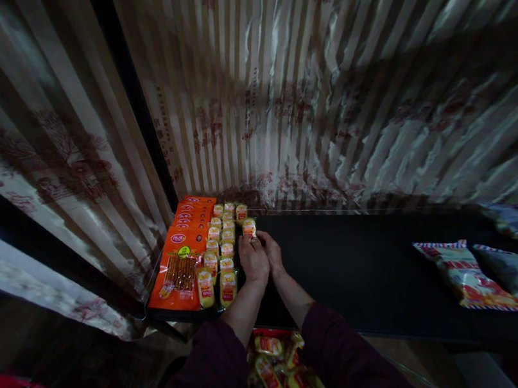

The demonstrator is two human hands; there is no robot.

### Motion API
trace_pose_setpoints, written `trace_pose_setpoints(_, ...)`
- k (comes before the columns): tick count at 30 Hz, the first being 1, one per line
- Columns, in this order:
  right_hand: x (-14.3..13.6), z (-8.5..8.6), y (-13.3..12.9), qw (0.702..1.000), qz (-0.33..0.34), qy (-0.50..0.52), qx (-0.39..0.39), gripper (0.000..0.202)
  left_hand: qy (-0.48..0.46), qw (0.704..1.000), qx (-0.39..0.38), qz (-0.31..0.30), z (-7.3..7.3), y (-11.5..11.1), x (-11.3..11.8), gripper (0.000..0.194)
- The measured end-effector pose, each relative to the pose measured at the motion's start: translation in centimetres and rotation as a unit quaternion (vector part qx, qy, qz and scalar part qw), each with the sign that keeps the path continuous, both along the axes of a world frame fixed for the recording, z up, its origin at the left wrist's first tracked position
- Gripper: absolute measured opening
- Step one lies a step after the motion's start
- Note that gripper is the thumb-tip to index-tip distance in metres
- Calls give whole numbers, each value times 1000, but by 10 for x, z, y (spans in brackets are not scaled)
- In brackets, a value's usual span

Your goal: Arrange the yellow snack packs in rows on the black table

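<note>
so, both hands are close together at the near end of a small yellow packet [249,227] on the black shelf [346,259]. left hand [253,259] is right at its near edge, right hand [272,251] just beside, fingers bent inward. can't tell if either one actually pinches the wrapper or only rests against it; the fingertips are hidden.

packet lies nearest the right-hand side of the cluster, in front of a back packet [241,212], beside the two-column block [227,248]. orange bags [183,273] overlap on the far side of that block.

risks, my read:
- the block sits tight. a sideways knock from the left hand's knuckles would probably skew the nearest column, and maybe shove it into the orange bags.
- wrappers look slick and puffy, so a packet pushed from one end could twist or ride up on its neighbour.
- near-end packets sit close to the shelf's front edge. a forearm or sleeve dragging low could tip one off.
- red-rimmed container [272,330] is below, between the forearms, with loose packets [287,384] heaped in it. a dropped one could vanish in there.

patterned curtain [272,88] behind; snagging it seems unlikely.
</note>
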State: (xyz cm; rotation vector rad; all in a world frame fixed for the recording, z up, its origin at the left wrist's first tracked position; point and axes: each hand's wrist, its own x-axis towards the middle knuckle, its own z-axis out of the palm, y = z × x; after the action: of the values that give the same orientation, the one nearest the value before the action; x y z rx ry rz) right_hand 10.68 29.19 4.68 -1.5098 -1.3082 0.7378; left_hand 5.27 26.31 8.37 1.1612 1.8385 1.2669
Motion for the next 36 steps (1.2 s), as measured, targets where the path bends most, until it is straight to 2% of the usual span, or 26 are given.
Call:
trace_pose_setpoints(5,-1,-1,6,1000,8,16,10,33,3,1000,-14,7,-1,6,0,35)
trace_pose_setpoints(13,-4,-13,20,997,32,70,10,34,7,1000,-6,7,-4,12,1,39)
trace_pose_setpoints(22,-5,-10,30,996,50,70,13,37,-6,1000,-4,5,-7,16,2,41)
trace_pose_setpoints(31,-5,-13,33,998,60,-1,13,31,37,997,69,-16,-35,25,5,37)
trace_pose_setpoints(36,-11,-11,32,999,40,-14,14,28,44,996,79,15,-48,33,7,36)
